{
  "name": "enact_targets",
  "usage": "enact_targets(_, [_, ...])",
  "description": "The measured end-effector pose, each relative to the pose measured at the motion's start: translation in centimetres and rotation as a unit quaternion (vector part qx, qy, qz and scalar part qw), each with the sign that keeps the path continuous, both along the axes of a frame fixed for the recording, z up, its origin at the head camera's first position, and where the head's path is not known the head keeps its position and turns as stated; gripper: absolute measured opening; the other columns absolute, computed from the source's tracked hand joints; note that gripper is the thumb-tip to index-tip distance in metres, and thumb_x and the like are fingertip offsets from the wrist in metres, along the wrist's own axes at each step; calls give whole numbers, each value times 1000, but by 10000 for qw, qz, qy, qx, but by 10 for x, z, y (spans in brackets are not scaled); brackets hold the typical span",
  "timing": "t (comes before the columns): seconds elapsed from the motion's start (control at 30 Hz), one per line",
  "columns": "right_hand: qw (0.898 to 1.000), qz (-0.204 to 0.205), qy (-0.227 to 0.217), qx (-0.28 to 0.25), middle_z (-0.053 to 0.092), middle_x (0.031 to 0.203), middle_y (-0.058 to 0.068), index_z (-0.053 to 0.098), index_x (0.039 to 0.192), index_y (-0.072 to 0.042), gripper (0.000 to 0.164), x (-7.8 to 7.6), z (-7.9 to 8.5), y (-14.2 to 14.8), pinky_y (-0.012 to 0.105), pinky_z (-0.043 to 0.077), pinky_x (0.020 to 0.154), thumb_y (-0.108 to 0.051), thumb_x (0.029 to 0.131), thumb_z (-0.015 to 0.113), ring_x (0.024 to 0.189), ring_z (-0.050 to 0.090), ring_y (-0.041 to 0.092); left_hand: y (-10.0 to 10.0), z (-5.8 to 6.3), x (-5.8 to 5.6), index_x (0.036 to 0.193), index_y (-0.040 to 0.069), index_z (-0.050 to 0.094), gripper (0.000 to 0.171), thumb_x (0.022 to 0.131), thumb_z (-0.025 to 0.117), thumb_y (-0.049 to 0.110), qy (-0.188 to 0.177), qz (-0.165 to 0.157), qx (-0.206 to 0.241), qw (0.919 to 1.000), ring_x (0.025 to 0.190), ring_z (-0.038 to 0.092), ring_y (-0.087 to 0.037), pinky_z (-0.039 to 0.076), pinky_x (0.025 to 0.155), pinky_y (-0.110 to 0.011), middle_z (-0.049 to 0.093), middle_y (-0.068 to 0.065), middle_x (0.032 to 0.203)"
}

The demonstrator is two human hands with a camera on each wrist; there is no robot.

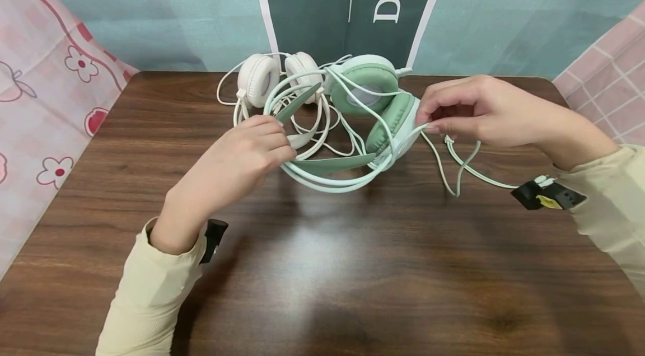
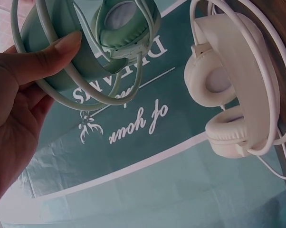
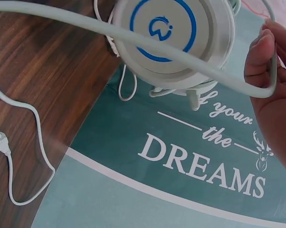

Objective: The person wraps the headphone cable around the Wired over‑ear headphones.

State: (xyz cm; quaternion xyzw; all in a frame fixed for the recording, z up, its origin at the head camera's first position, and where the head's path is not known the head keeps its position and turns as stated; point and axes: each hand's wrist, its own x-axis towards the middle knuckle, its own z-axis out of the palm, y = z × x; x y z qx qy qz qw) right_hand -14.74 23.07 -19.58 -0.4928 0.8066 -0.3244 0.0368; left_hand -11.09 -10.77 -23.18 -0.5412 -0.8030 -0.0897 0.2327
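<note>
My left hand (image 1: pixel 237 157) grips the headband (image 1: pixel 335 164) of a pale green headset, holding it above the table. Several loops of its pale cable (image 1: pixel 332 185) run around that headband; in the left wrist view my thumb lies across headband and loop. The two green-padded ear cups (image 1: pixel 390 123) point away to the right. Close beside the nearer cup, my right hand (image 1: pixel 484 109) pinches a stretch of the cable between thumb and fingers. In the right wrist view the cup's outer face (image 3: pixel 214 33) bears a blue ring and logo. White headphones (image 1: pixel 262 84) stand behind, left of the green ones.
A dark wooden table (image 1: pixel 322 266) lies underneath. The cable's loose end (image 1: pixel 456 177) hangs right of the headset, with a white plug (image 3: pixel 0 142) in the right wrist view. A blue-green cloth with lettering (image 1: pixel 347 14) hangs behind; patterned cloths (image 1: pixel 55 93) flank the table.
</note>
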Motion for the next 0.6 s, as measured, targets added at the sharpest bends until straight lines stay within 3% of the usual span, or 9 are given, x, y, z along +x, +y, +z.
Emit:
enact_targets(0.1, [10000, -8, -20, -38, 59, 87, -1, 66, 88, -10, 35, -1, 1, -2, 17, 41, 58, 20, 71, 63, 72, 51, 8, 3, 1, 2, 71, 4, 53, 19, 81, 47, -11, 7, -7, -146, 9999, 73, 47, -23, 40, 81, -33, 51, -2, 67])
enact_targets(0.33, [9998, -115, 185, 27, 61, 79, -1, 68, 82, -15, 25, -3, 1, -4, 15, 42, 59, 8, 72, 70, 68, 52, 5, 8, 2, 7, 72, 6, 55, 19, 80, 50, -10, -52, -103, -346, 9993, 77, 50, -23, 39, 86, -33, 54, -1, 70])
enact_targets(0.6, [9983, 82, 380, 424, 61, 86, -8, 68, 89, -17, 38, -7, 7, 2, 14, 41, 63, 16, 70, 67, 77, 51, 3, 11, 2, 12, 72, 6, 53, 18, 81, 49, -9, -168, -440, -290, 9985, 76, 49, -22, 39, 86, -32, 51, 0, 70])
